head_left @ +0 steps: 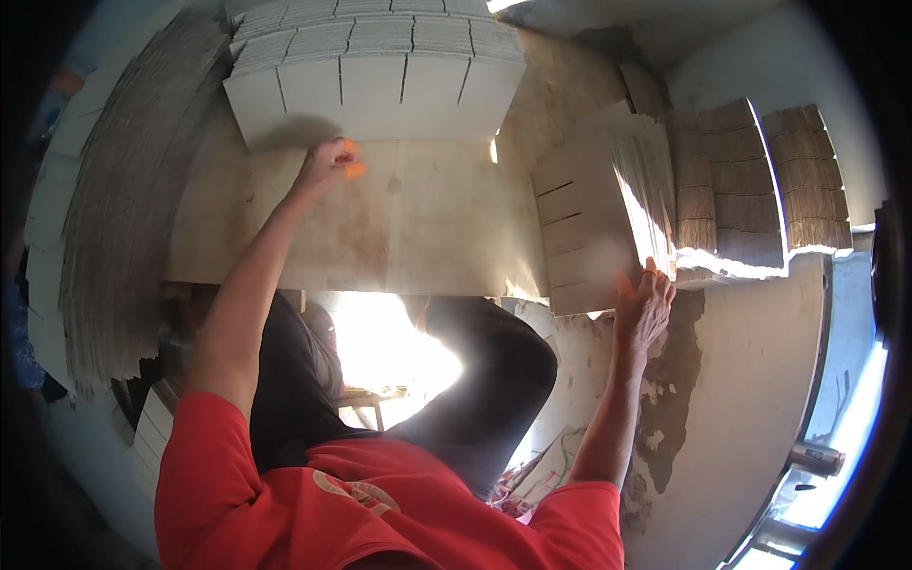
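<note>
Two bare hands work at a pale table [380, 223], both with orange covers [354, 171] on some fingertips. The left hand [330, 163] is above the table, just on the near side of a wide stack of white slotted sheets [361, 90] at the far edge. Its fingers are partly curled, with the two orange tips slightly apart; whether it pinches anything cannot be told.

The right hand [646, 306] is at the near end of another stack of slotted sheets [584, 214], which leans on the right side of the table with its slots facing left. Its thumb and fingers are bent at the lower corner of that stack; whether they grip a sheet or only touch the edge cannot be told.

Farther right stand brown-edged bundles [750, 185], bright light along their lower edges. A tall, long stack of sheets [133, 199] curves along the left. The person wears a red shirt [408, 465] and dark trousers [494, 366].
</note>
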The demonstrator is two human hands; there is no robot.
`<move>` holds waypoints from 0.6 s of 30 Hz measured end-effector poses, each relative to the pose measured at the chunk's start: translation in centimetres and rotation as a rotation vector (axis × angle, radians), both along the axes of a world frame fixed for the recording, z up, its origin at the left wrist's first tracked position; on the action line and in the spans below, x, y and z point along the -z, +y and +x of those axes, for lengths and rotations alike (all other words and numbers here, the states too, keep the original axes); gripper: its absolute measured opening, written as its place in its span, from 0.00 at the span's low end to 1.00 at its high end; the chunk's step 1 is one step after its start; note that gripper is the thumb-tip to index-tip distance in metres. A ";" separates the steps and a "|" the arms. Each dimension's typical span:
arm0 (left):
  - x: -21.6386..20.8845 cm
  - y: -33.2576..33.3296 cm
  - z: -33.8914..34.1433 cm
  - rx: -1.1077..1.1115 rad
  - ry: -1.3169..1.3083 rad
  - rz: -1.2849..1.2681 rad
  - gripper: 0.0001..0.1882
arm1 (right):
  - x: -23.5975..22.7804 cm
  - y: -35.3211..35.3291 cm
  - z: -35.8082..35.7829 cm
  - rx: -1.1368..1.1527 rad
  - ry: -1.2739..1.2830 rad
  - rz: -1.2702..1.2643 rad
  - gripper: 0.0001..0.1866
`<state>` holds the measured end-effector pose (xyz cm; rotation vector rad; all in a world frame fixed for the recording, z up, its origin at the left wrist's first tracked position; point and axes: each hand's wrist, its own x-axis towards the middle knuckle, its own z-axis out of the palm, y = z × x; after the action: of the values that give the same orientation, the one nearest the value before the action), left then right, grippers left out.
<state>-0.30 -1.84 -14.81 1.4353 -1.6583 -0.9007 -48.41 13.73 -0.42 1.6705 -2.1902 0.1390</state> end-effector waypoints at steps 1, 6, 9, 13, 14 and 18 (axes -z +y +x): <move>-1.3 -0.1 -0.9 -0.016 -0.052 -0.045 0.14 | 0.0 -0.1 0.2 0.007 0.011 0.002 0.32; -7.7 -4.0 -3.6 -0.084 -0.210 -0.398 0.15 | -0.3 -1.2 1.2 -0.034 -0.020 0.045 0.30; -11.2 -6.7 -6.8 -0.102 -0.432 -0.624 0.19 | -1.4 -1.3 -0.2 0.043 -0.220 -0.075 0.28; -12.3 -9.8 -7.9 -0.068 -0.640 -0.716 0.22 | -1.3 -1.9 -0.4 0.102 -0.301 -0.176 0.24; -12.2 -10.4 -8.0 -0.084 -0.694 -0.684 0.21 | -1.3 -2.0 -0.4 0.132 -0.340 -0.157 0.24; -10.9 -11.6 -8.2 -0.118 -0.753 -0.683 0.16 | -1.0 -2.2 -0.6 0.097 -0.443 -0.187 0.23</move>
<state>-8.49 -13.41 -3.94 1.4073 -2.0835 0.3407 -48.97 11.50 0.59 1.5357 -2.4713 0.7254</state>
